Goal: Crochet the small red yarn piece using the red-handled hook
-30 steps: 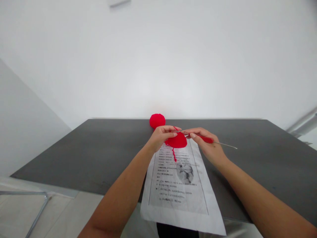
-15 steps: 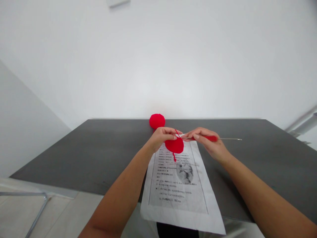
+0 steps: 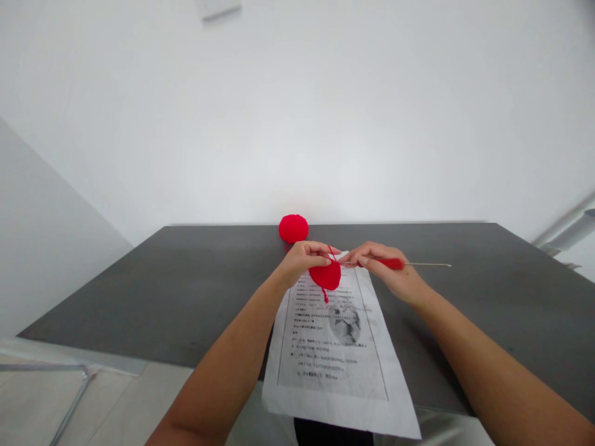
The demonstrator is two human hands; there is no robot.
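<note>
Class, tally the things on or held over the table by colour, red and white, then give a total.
Red: 3 (yarn ball, crochet piece, red-handled hook)
White: 1 (printed sheet)
Total: 4

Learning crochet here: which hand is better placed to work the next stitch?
Probably the right: the right hand grips the hook, whose tip meets the red crochet piece, while the left hand only pinches that piece.

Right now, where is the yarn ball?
In the head view, the yarn ball sits mid-frame on the table near its far edge, just behind the left hand, which pinches the crochet piece.
</note>
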